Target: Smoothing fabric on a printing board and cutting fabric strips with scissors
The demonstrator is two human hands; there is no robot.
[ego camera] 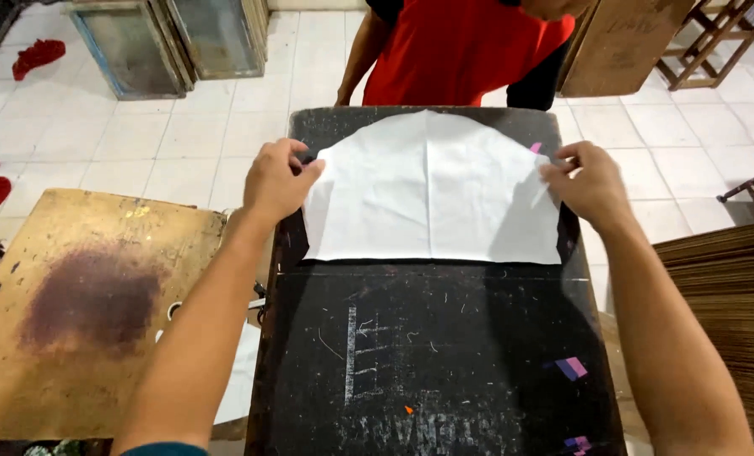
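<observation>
You are standing in a small workshop, likely for printing or sewing cloth. A scratched, paint-flecked black tabletop [428, 355] fills the middle, with a stained wooden board [81, 312] at nine o'clock. Framed screens [170, 42] lean at eleven o'clock, stacked sheets [732, 304] sit at three o'clock, and rags [37, 56] lie on the tiled floor [141, 135].

A white piece of cut fabric [432, 190] lies flat on the far half of a scratched black board [428, 363]. Its near edge is straight and runs parallel to the board's near edge, about midway across the board. Its far edge rises to a rounded, angled peak close to the board's far edge. A vertical crease runs down its middle. Its left and right sides reach almost to the board's side edges, where fingers pinch it.
</observation>
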